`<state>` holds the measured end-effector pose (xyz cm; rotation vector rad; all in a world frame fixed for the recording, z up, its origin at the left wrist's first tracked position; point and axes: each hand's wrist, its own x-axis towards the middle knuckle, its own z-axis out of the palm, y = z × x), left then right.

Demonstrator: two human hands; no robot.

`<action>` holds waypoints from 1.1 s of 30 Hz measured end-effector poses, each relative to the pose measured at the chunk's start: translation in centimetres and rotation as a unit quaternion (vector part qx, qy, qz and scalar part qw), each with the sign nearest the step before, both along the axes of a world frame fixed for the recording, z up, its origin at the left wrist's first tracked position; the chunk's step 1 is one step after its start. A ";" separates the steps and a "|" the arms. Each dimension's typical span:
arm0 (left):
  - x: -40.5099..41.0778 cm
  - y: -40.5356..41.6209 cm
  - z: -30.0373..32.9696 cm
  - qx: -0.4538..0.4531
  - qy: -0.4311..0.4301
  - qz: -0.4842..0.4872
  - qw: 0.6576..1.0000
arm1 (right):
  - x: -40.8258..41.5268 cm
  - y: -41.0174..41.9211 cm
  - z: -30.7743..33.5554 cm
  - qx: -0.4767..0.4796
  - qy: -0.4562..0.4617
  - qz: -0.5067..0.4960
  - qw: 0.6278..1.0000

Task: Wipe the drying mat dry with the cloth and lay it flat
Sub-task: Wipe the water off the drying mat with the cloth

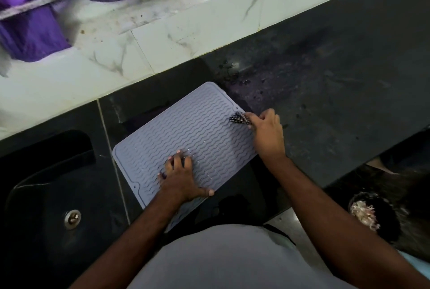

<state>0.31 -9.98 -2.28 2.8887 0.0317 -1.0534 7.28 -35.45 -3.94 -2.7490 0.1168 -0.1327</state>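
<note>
Your right hand [265, 132] is gripping the cloth [239, 118] | sink [46, 172] lying beyond your flat left hand [181, 177] | drying mat [186, 130] lying under both.

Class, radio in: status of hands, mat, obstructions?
Left hand flat, pressing drying mat. Right hand gripping cloth at mat's edge. Mat flat on counter. No obstructions.

Grey mat [186, 135] w/ wavy ridges; cloth [239, 118] blk-white speckled; counter [325, 83] blk; wall tiles [162, 39] white marbled; fabric [35, 21] purple.
</note>
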 end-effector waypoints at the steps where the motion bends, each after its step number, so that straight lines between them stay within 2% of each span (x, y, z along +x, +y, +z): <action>1: 0.0 0.0 0.0 0.001 0.000 0.002 1.000 | -0.6 0.4 0.5 0.015 -0.009 0.027 0.999; 4: -0.2 -0.1 -0.2 -0.007 -0.013 0.006 1.000 | -2.2 2.8 1.5 0.138 -0.009 0.074 0.988; 7: -1.4 0.4 -0.5 -0.053 -0.075 0.032 0.995 | -3.1 6.1 2.4 0.269 0.047 0.098 0.957; 10: -3.5 1.0 -0.6 -0.067 -0.136 0.065 0.986 | -3.8 8.4 1.5 0.344 0.127 0.084 0.926; 11: -4.2 1.3 -0.4 -0.056 -0.141 0.082 0.985 | -4.0 8.9 1.0 0.336 0.151 0.090 0.925; 13: -5.3 2.4 0.0 -0.033 -0.130 0.139 0.981 | -4.2 9.8 0.2 0.256 0.162 0.137 0.943; 16: -6.5 4.6 0.2 -0.009 -0.117 0.220 0.968 | -4.1 11.5 0.5 0.157 0.116 0.208 0.958; 21: -8.1 6.0 -0.7 -0.045 -0.134 0.265 0.954 | -3.9 16.3 2.0 0.041 0.058 0.302 0.951; 26: -7.7 6.0 -0.7 -0.027 -0.127 0.266 0.955 | -3.6 18.8 0.4 0.001 0.070 0.329 0.942; 33: -6.4 5.0 0.8 0.001 -0.079 0.276 0.958 | -1.6 14.2 0.1 -0.028 0.062 0.318 0.946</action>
